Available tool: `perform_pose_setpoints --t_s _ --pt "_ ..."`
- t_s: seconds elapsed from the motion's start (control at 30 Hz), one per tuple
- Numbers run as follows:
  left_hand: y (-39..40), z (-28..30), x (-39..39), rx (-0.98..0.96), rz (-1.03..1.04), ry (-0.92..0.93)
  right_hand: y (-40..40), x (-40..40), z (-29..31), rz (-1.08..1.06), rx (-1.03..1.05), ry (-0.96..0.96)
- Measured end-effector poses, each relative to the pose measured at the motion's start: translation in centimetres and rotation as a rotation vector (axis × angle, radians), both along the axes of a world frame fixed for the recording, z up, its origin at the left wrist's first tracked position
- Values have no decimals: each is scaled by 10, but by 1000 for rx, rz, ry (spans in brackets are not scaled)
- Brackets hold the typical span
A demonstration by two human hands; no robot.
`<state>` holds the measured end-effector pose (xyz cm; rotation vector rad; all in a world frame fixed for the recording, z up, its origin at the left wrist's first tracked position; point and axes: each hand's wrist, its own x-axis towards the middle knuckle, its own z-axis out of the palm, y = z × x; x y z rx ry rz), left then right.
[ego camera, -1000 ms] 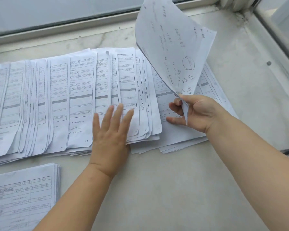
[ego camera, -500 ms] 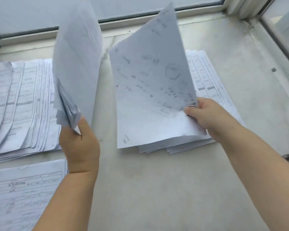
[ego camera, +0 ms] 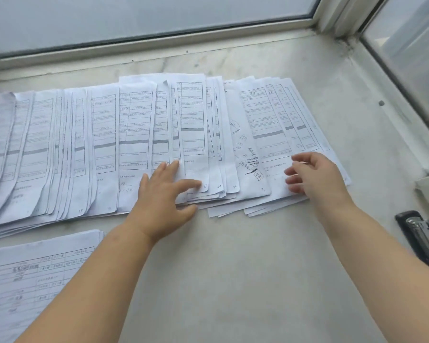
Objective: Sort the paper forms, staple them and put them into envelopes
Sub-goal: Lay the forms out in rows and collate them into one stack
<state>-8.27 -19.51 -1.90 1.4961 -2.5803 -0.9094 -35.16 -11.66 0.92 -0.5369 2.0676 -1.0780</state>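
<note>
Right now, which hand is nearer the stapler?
Right. The right hand rests on the forms left of the stapler; the left hand lies farther left.

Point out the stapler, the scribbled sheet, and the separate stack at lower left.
stapler [ego camera: 417, 240], head view, on its metal top arm.
scribbled sheet [ego camera: 243, 144], head view, on its handwritten middle.
separate stack [ego camera: 35, 276], head view, on the top form's printed table.
</note>
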Motion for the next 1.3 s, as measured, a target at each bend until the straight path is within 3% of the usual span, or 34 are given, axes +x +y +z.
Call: perform_pose_setpoints --t_s 0.1,0.23,0.4,0.57,0.7,0.87,1.07,1.3 --pt "10 5 8 -93 -5 147 51 26 2 39 33 -7" --pt "43 14 40 -187 -17 277 113 103 -2 285 174 -176" --pt "109 18 104 -211 28 308 158 190 -2 459 255 -338" --pt "188 14 173 -237 213 312 196 254 -5 545 230 -366" --pt "243 12 219 -193 330 292 220 288 -13 544 203 -369" --pt "281 8 259 -149 279 265 239 315 -14 470 211 -397" --pt "284 3 280 -70 198 204 224 338 -11 443 187 -353" --pt "273 -6 286 -133 199 188 214 343 -6 482 248 -400"
